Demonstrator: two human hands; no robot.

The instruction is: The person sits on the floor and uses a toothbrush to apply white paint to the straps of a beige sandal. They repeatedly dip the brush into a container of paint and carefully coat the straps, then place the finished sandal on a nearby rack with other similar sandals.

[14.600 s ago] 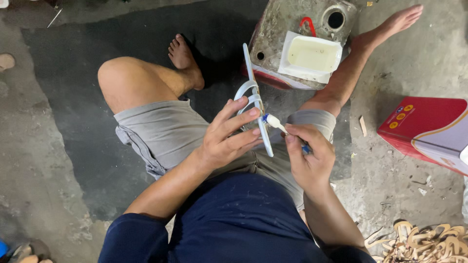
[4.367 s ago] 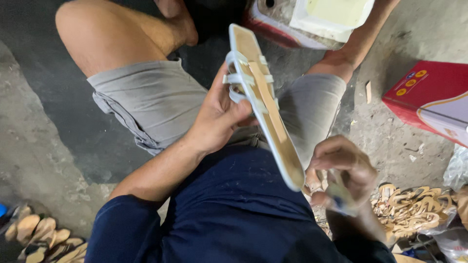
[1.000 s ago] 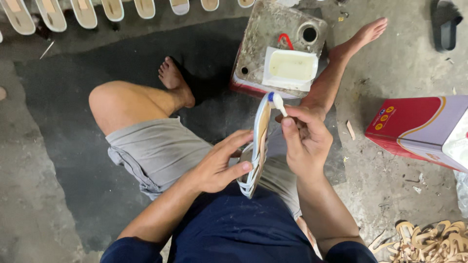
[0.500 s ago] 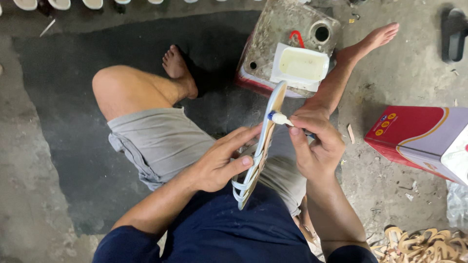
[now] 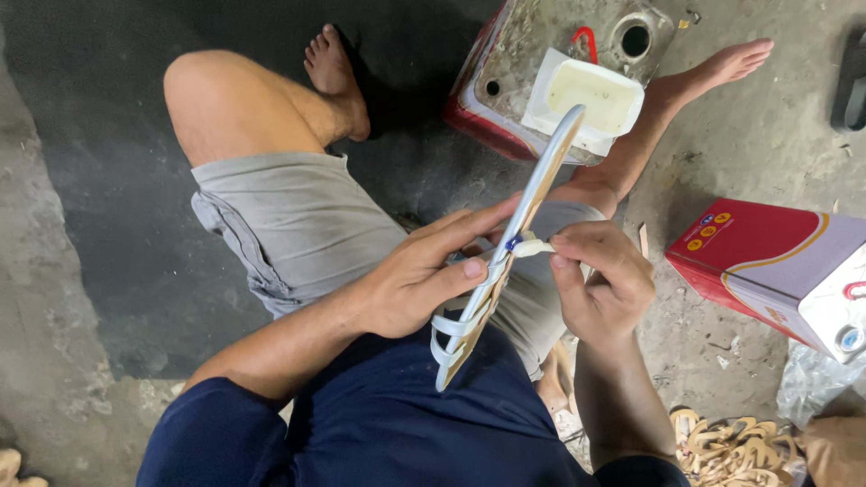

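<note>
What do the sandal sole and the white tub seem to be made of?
Sandal sole: probably rubber or foam, thin, matte tan face with pale edge. White tub: looks like plastic, smooth, slightly glossy, stained inside. Neither is certain by look alone.

One sandal sole (image 5: 505, 261) with white straps, one small brush (image 5: 532, 246), one grimy can (image 5: 559, 63) bearing one white tub (image 5: 586, 99) at twelve o'clock, one red-and-white carton (image 5: 776, 271) at three o'clock, one heap of straps (image 5: 731, 446) at five o'clock.

We have one view, worn on the head, looking steeply down and close on our lap; our feet point toward twelve and one o'clock.
</note>
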